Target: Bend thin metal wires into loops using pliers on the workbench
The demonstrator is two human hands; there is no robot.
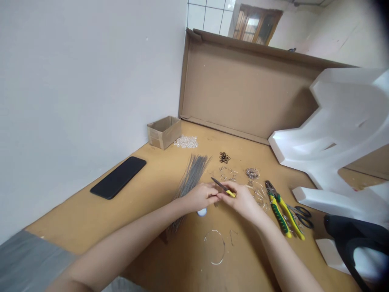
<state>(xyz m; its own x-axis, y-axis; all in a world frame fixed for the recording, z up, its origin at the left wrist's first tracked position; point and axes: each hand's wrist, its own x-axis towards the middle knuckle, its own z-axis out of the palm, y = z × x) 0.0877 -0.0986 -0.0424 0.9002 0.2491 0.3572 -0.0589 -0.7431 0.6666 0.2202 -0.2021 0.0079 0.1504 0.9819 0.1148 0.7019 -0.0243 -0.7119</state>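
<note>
At the far left, your black smartphone (pixel 118 177) lies on the tan wooden workbench (pixel 75 215), with one small cardboard box (pixel 164 132) and a heap of clear beads (pixel 185 141) beyond it. A bundle of thin grey rods (pixel 190 182), too many to count, passes under your left hand (pixel 200 197). Your left fingers (pixel 214 194) curl in to meet the small yellow-handled pointed tool (pixel 224 187), though you can't tell whether they grip it. Your right hand (pixel 241 200) pinches that tool closed between its fingers, just in front of you above the bench. Its long axis runs diagonally, with the narrow dark metal tip pointing up and left and the yellow grip toward the lower right. Above your hands is one cluster of black rubber rings (pixel 224 157). Below them lie one thin wire hoop (pixel 214 246) and one bent wire (pixel 233 237). To the right are one pair of green-and-yellow pliers (pixel 281 215), one pair of black-handled scissors (pixel 300 217), and white polystyrene foam (pixel 340 129).
</note>
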